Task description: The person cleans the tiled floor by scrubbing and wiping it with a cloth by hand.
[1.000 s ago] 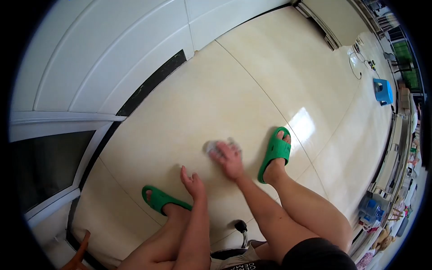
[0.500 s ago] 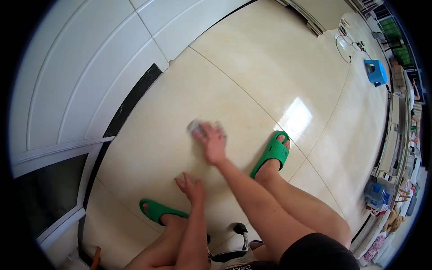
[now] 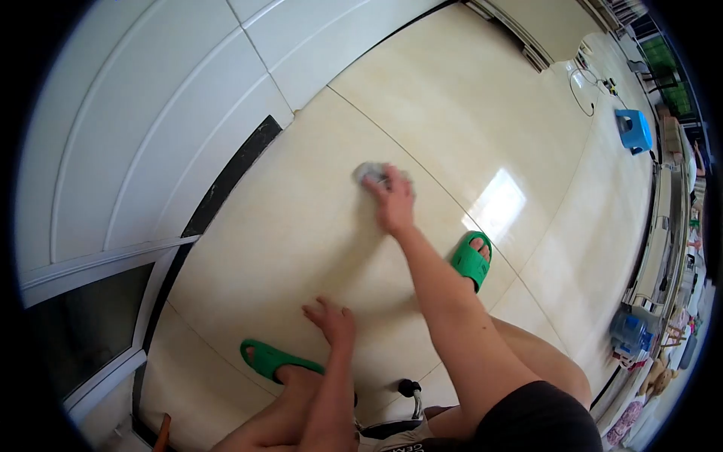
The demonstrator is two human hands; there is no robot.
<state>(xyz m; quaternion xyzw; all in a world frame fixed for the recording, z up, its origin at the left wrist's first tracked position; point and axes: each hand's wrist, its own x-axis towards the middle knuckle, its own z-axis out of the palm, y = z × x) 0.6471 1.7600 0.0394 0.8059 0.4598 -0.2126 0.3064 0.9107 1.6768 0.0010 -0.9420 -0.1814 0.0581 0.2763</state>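
My right hand (image 3: pixel 395 200) is stretched forward and pressed on a crumpled grey cloth (image 3: pixel 369 172) on the beige tiled floor (image 3: pixel 271 226). Some of the cloth shows beyond the fingers on both sides. Lower and to the left, my left hand (image 3: pixel 331 320) hovers over or near the floor with its fingers apart and nothing in them. Green slippers are on my feet, one (image 3: pixel 269 360) left of my left hand and the other (image 3: pixel 471 261) right of my right forearm.
A white panelled wall (image 3: pixel 166 113) with a dark baseboard runs along the left. Below me is a chair's wheeled base (image 3: pixel 410 392). At the right are a blue stool (image 3: pixel 634 131), a cable (image 3: pixel 576 90), a large water bottle (image 3: pixel 631 330) and a teddy bear (image 3: pixel 659 377).
My right hand has slid the cloth over the floor, first left, then forward and right. My left hand has shifted slightly and its fingers are more spread. The view has turned a little.
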